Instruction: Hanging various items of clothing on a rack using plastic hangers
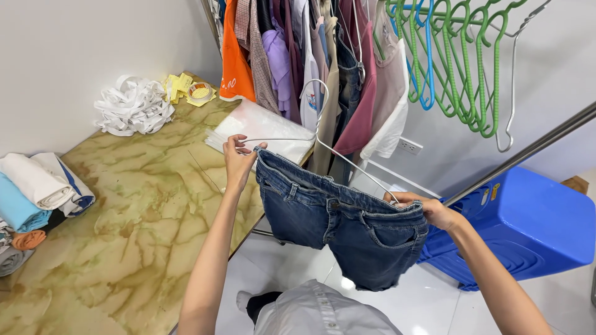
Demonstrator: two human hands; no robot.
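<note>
Both my hands stretch dark blue denim shorts on a white wire hanger beyond the marbled desk's right edge; left fingers and right fingers clamp the waistband ends.

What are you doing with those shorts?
A person holds denim shorts up by the waistband, stretched across a white wire hanger. The left hand grips one end, the right hand the other. Behind hangs a rack of clothes and green hangers. Folded clothes lie on the table.
</note>
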